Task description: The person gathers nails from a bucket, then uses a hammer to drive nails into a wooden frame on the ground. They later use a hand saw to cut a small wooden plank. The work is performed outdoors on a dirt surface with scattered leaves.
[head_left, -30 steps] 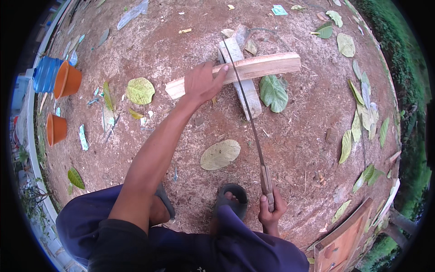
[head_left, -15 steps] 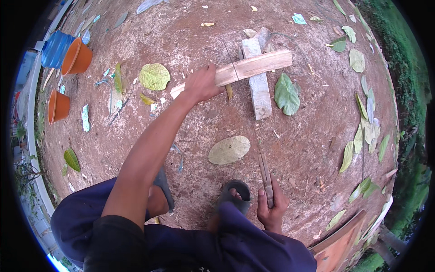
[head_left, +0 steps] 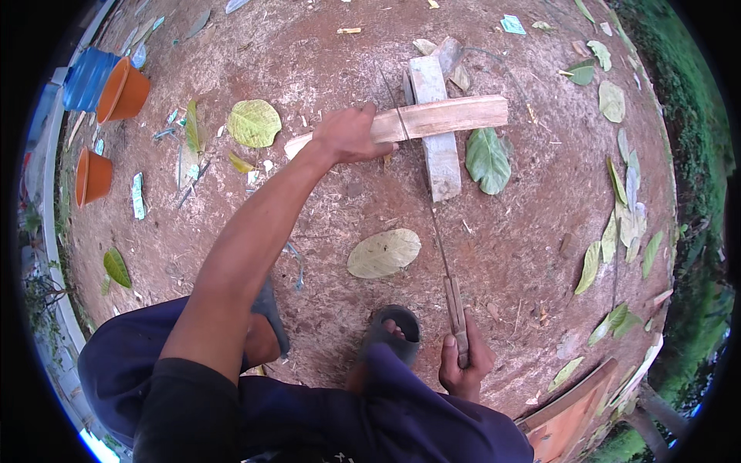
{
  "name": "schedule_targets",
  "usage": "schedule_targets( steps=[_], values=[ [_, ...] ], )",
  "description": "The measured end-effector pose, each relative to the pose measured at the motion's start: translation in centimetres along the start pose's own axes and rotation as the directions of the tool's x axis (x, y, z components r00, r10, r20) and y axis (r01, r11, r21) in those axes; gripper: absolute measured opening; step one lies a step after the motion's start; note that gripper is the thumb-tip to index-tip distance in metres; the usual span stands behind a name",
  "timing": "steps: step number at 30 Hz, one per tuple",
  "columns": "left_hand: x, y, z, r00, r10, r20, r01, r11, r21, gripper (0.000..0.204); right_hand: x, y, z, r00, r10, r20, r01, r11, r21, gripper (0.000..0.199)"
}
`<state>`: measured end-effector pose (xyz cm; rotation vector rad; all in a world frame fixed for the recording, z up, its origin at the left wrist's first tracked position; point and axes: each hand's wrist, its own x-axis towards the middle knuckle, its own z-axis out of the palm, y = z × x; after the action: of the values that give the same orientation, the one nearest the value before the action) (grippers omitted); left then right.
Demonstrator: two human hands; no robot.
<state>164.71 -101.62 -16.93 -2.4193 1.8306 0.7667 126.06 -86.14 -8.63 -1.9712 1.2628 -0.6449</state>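
Note:
My left hand (head_left: 345,136) is closed over a pale split length of wood (head_left: 455,114) and presses it down. This wood lies across a greyish squared block (head_left: 442,166) on the dirt ground. In my right hand (head_left: 468,363) is the wooden handle of a handsaw (head_left: 455,309), held near my right foot. Its long thin blade, seen edge-on, runs away from me past the block's left side and crosses the wood just right of my left hand. How deep the blade sits in the wood I cannot tell.
Dry and green leaves (head_left: 384,253) lie scattered about. Two orange pots (head_left: 94,176) and a blue plastic jug (head_left: 87,81) stand at the far left. A wooden board (head_left: 571,409) is at the near right. My sandalled right foot (head_left: 392,330) is beside the saw handle.
The wood has shifted a little to the right across the block, and its right end sits slightly nearer me. My left hand moved with it. The saw handle has come slightly toward me.

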Motion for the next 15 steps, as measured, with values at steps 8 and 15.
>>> schedule_targets(
  steps=[8, 15],
  values=[
    [0.5, -0.8, 0.4, 0.993, -0.031, -0.117, 0.018, 0.993, -0.113, 0.055, -0.7, 0.8, 0.7, 0.999, -0.001, 0.036, 0.0, 1.0, 0.03, 0.051],
    [0.7, 0.0, 1.3, 0.982, -0.113, -0.151, 0.102, 0.992, -0.078, 0.059, 7.0, -3.3, 4.5, 0.974, 0.206, 0.098, -0.219, 0.964, 0.153, 0.045]
  ],
)
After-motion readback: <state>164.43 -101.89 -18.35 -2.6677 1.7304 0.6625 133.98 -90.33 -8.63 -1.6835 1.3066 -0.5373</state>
